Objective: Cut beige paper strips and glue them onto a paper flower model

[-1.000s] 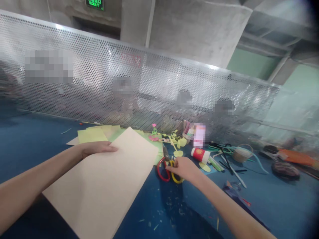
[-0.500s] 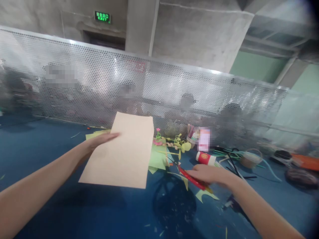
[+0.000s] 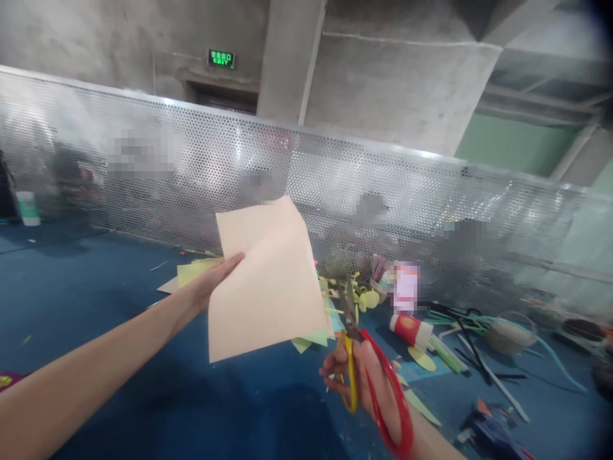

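Note:
A cream sheet of paper (image 3: pixel 263 287) is raised above the blue table, pinched at its left edge by my left hand (image 3: pixel 220 276), thumb on the near face. The sheet bends slightly along its middle. My right hand (image 3: pixel 361 370) grips a pair of scissors (image 3: pixel 353 327) with red and yellow handles, fingers through the loops. Their blades point up and away, a little apart, to the right of the sheet and not touching it. Green paper sheets (image 3: pixel 313 337) lie partly hidden behind the cream one, and yellow paper (image 3: pixel 191 271) lies beyond my left wrist.
A perforated metal screen (image 3: pixel 191 166) runs along the table's far side. On the right lie a red and white paper cup (image 3: pixel 410 331), coloured strips (image 3: pixel 493 370), a clear bucket (image 3: pixel 510 333) and a dark blue item (image 3: pixel 493 431). A white-green cup (image 3: pixel 27 207) stands far left.
The cream sheet has turned and shifted right with my left hand. My right hand has rotated the scissors from lying sideways to pointing upward, blades now parted. The view has shifted slightly.

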Action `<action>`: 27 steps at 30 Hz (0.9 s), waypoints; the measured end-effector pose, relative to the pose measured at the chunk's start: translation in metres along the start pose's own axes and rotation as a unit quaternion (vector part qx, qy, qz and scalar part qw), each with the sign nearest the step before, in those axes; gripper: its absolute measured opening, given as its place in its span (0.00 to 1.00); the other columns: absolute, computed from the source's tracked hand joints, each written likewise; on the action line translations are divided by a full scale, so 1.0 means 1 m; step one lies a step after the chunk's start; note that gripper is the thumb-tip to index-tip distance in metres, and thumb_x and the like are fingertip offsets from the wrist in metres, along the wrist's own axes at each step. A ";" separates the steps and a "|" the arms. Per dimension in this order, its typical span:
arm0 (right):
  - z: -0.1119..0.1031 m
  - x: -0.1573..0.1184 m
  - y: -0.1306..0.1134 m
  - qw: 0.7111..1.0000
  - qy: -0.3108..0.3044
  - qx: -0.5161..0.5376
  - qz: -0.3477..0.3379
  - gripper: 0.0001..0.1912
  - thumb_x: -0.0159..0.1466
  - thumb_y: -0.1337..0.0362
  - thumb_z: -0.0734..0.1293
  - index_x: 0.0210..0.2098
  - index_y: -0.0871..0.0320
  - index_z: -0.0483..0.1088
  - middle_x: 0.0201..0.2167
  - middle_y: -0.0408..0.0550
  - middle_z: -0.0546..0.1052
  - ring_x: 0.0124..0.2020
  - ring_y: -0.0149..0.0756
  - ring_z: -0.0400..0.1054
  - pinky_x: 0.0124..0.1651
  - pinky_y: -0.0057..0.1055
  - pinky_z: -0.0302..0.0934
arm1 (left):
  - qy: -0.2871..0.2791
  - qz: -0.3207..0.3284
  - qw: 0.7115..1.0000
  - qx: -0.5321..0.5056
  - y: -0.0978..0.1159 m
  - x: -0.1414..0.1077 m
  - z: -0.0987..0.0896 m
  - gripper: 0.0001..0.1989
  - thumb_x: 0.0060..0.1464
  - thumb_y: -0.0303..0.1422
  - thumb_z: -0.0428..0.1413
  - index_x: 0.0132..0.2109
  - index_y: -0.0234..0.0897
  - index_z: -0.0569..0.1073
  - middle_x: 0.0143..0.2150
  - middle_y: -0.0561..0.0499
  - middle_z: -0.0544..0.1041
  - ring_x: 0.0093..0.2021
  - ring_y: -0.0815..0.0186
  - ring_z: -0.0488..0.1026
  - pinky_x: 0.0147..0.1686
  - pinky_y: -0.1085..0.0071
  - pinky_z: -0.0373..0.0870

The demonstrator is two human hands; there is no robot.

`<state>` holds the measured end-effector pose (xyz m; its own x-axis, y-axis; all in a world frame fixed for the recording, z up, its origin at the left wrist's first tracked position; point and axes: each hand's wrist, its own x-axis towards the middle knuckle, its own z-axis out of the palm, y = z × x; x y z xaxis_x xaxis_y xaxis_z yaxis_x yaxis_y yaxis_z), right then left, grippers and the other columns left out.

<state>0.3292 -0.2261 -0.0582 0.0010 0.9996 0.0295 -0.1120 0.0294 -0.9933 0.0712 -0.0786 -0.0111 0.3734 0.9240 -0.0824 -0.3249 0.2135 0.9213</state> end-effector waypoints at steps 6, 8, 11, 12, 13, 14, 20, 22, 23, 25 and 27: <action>0.004 0.002 -0.010 0.995 0.050 0.080 -0.020 0.17 0.47 0.53 0.73 0.32 0.53 0.68 0.33 0.49 0.75 0.35 0.43 0.70 0.42 0.40 0.64 | -0.032 -0.035 0.999 0.006 -0.014 -0.004 0.013 0.16 0.52 0.34 0.56 0.48 0.35 0.71 0.36 0.44 0.80 0.31 0.59 0.78 0.33 0.67 0.76; 0.001 0.000 -0.014 0.997 0.044 0.067 -0.018 0.16 0.48 0.55 0.73 0.32 0.54 0.68 0.31 0.47 0.74 0.33 0.41 0.70 0.39 0.37 0.63 | -0.020 -0.022 0.999 0.022 -0.021 -0.003 0.016 0.16 0.50 0.34 0.57 0.47 0.35 0.72 0.37 0.44 0.80 0.31 0.59 0.78 0.33 0.67 0.76; -0.003 -0.002 -0.014 0.998 0.022 0.057 -0.010 0.15 0.50 0.55 0.72 0.34 0.56 0.68 0.31 0.45 0.74 0.36 0.40 0.69 0.39 0.34 0.63 | -0.011 0.000 0.999 0.041 -0.027 0.000 0.018 0.15 0.49 0.35 0.58 0.45 0.34 0.73 0.38 0.44 0.80 0.31 0.61 0.78 0.33 0.68 0.76; -0.005 -0.003 -0.012 0.998 0.019 0.058 -0.006 0.16 0.51 0.55 0.72 0.35 0.56 0.68 0.32 0.46 0.74 0.38 0.41 0.69 0.40 0.34 0.63 | -0.011 0.005 0.999 0.043 -0.028 0.001 0.018 0.15 0.49 0.35 0.58 0.45 0.34 0.73 0.38 0.44 0.80 0.31 0.61 0.78 0.34 0.68 0.76; -0.006 -0.002 -0.011 0.998 0.021 0.059 -0.004 0.17 0.50 0.55 0.72 0.35 0.57 0.68 0.34 0.47 0.74 0.41 0.42 0.68 0.42 0.34 0.62 | -0.011 0.010 0.999 0.044 -0.028 0.001 0.018 0.15 0.50 0.35 0.58 0.44 0.34 0.73 0.39 0.44 0.80 0.32 0.61 0.78 0.34 0.68 0.76; -0.008 -0.002 -0.009 0.998 0.027 0.057 -0.003 0.18 0.50 0.55 0.72 0.36 0.57 0.68 0.36 0.47 0.74 0.43 0.43 0.67 0.44 0.34 0.62 | -0.011 0.012 0.999 0.044 -0.029 0.002 0.018 0.15 0.50 0.35 0.58 0.44 0.34 0.73 0.39 0.44 0.80 0.32 0.61 0.78 0.34 0.68 0.75; -0.017 0.005 -0.004 0.995 0.070 -0.052 -0.049 0.19 0.49 0.53 0.72 0.33 0.59 0.67 0.31 0.46 0.72 0.38 0.40 0.68 0.43 0.34 0.62 | -0.030 0.008 0.998 0.053 -0.029 0.003 0.014 0.16 0.49 0.37 0.58 0.45 0.36 0.73 0.46 0.45 0.77 0.42 0.58 0.76 0.40 0.68 0.74; -0.016 0.006 -0.008 0.986 0.101 -0.109 -0.079 0.18 0.47 0.53 0.72 0.29 0.58 0.67 0.27 0.44 0.71 0.33 0.37 0.67 0.39 0.32 0.63 | -0.056 0.004 0.996 0.072 -0.029 0.001 0.014 0.19 0.48 0.37 0.60 0.48 0.38 0.72 0.49 0.45 0.75 0.47 0.57 0.74 0.42 0.66 0.74; -0.015 0.006 -0.010 0.980 0.112 -0.135 -0.092 0.17 0.47 0.53 0.71 0.28 0.58 0.66 0.25 0.43 0.70 0.30 0.36 0.67 0.37 0.32 0.63 | -0.068 0.002 0.994 0.085 -0.029 0.000 0.014 0.21 0.47 0.37 0.60 0.49 0.39 0.71 0.50 0.45 0.75 0.48 0.56 0.73 0.43 0.66 0.73; -0.013 0.006 -0.013 0.972 0.130 -0.165 -0.104 0.16 0.46 0.54 0.71 0.26 0.57 0.65 0.23 0.42 0.69 0.28 0.36 0.66 0.34 0.31 0.62 | -0.084 0.006 0.991 0.108 -0.029 0.000 0.014 0.22 0.46 0.36 0.61 0.50 0.38 0.71 0.51 0.44 0.74 0.49 0.55 0.72 0.44 0.65 0.73; -0.012 0.006 -0.014 0.970 0.151 -0.161 -0.101 0.16 0.45 0.53 0.71 0.26 0.57 0.65 0.24 0.43 0.70 0.28 0.36 0.66 0.34 0.32 0.62 | -0.090 0.012 0.989 0.120 -0.030 0.000 0.015 0.21 0.47 0.36 0.61 0.49 0.36 0.72 0.50 0.43 0.74 0.50 0.54 0.71 0.44 0.66 0.73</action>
<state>0.3429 -0.2204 -0.0453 0.2879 0.9265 0.2422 0.2377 0.1758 -0.9553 0.0941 -0.0896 -0.0334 0.5233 0.8521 -0.0101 -0.1288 0.0908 0.9875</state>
